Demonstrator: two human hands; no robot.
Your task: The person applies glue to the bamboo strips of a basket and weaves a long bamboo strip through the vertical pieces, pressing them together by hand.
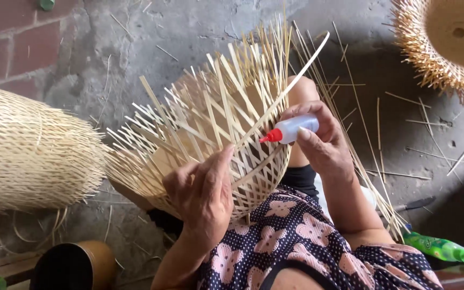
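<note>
bamboo basket [210, 123], pale open weave, loose strips

unfinished bamboo basket [210, 123] | on lap, tilted || glue bottle [291, 129] | red-tipped, touching strip

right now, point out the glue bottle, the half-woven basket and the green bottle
glue bottle [291, 129], head view, on its clear body
half-woven basket [216, 123], head view, on its open lattice wall
green bottle [437, 247], head view, on its side
</note>
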